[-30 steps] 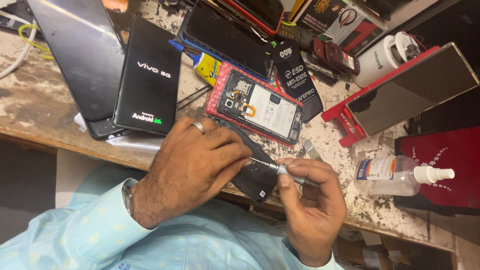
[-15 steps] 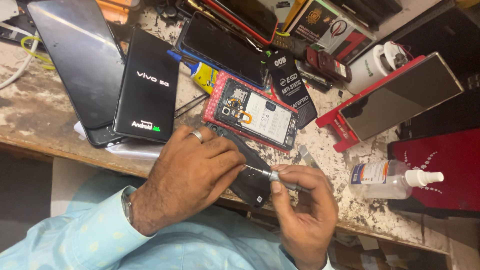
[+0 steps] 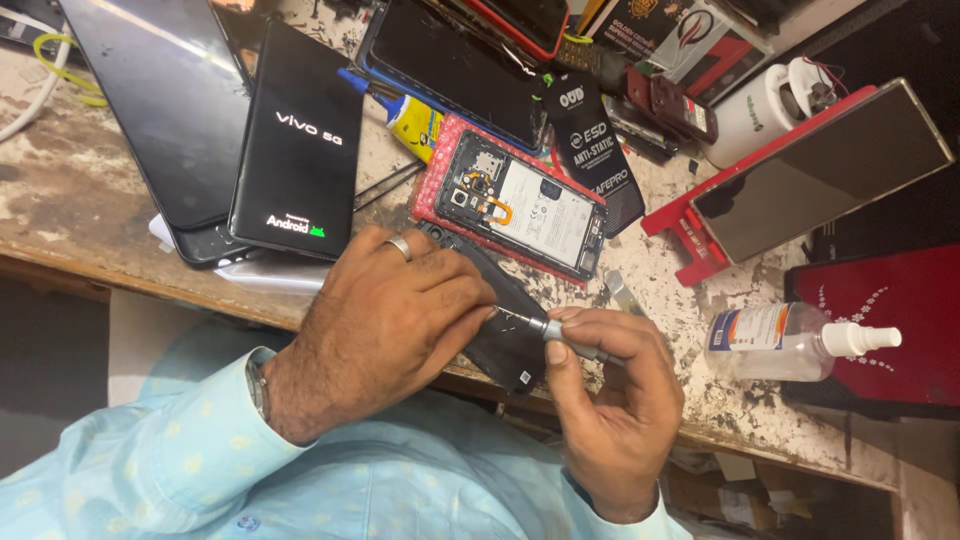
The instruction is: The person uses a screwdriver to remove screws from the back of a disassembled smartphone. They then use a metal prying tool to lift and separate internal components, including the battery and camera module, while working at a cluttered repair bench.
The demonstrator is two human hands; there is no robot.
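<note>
Screwdriver (image 3: 570, 340) pinched by right hand (image 3: 615, 420) | left hand (image 3: 385, 325) grips dark phone (image 3: 510, 335) (opened phone (image 3: 525, 205) beside)

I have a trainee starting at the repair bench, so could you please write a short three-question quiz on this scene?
1. True or false: the right hand holds a thin metal screwdriver.
2. What does the left hand press down on? A) the clear spray bottle B) the black phone part C) the white jar
3. Fill in: the opened phone with its insides showing lies on a ____ mat.

Key: 1 true; 2 B; 3 red.
</note>
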